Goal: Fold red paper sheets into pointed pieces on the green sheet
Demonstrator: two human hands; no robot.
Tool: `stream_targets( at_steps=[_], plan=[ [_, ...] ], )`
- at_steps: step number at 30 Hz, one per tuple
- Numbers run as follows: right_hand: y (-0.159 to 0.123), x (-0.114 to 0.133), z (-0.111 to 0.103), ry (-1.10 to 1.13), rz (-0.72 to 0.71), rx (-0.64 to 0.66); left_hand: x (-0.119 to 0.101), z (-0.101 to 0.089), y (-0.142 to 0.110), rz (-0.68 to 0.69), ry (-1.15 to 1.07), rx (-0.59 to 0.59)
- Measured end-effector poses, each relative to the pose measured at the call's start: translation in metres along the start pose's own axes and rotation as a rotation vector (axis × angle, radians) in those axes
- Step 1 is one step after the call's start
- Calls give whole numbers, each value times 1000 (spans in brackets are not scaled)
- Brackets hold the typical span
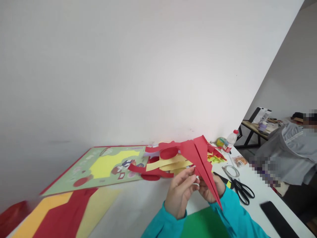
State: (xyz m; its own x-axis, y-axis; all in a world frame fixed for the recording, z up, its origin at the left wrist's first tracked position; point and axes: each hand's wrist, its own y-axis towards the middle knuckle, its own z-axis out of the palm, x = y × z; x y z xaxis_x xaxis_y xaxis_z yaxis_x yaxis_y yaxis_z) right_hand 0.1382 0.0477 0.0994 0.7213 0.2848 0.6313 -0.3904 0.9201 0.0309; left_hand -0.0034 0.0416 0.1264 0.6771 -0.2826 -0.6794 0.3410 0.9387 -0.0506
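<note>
A folded red paper airplane is held up in front of me above the table, its narrow nose pointing down toward me. My left hand comes up on its left side, fingers curled and pressed at the lower fold. Partly behind the plane, my right hand is closed on its underside; some of those fingers are hidden by the paper. Under my wrists lies a green sheet of paper.
Black-handled scissors, a black strip and a water bottle are to the right. Red and cream paper cutouts and a green decorated board lie by the wall. Coloured sheets occupy the left. A person is at far right.
</note>
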Motion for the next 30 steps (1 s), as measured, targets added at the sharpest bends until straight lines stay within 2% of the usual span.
stream_targets(
  at_steps=[4, 7, 11, 14, 20, 23, 27, 29, 30],
  plan=[
    [-8, -12, 9, -98, 104, -54, -5, 6, -5, 9, 17, -25],
    [-16, -18, 20, -75, 168, -57, -7, 5, -5, 22, -2, -72],
    [-22, -20, 31, -11, 134, -9, -8, 3, -5, 20, -9, -88],
    [-22, -16, 30, -24, 83, 0, -5, 4, -5, -18, 5, -58],
    [-20, -13, 20, 38, 162, -43, 5, 3, 1, -84, 3, -64],
    [-26, -14, 17, 50, 206, -122, 8, 1, 4, -70, -3, -101],
    [-42, -11, 16, -54, 347, -282, 6, 0, 5, 21, -3, -151],
    [-51, -9, 18, -188, 324, -359, 5, 0, 5, 67, 6, -172],
    [-54, -9, 20, -281, 259, -395, 4, 0, 5, 85, 12, -178]
  ],
)
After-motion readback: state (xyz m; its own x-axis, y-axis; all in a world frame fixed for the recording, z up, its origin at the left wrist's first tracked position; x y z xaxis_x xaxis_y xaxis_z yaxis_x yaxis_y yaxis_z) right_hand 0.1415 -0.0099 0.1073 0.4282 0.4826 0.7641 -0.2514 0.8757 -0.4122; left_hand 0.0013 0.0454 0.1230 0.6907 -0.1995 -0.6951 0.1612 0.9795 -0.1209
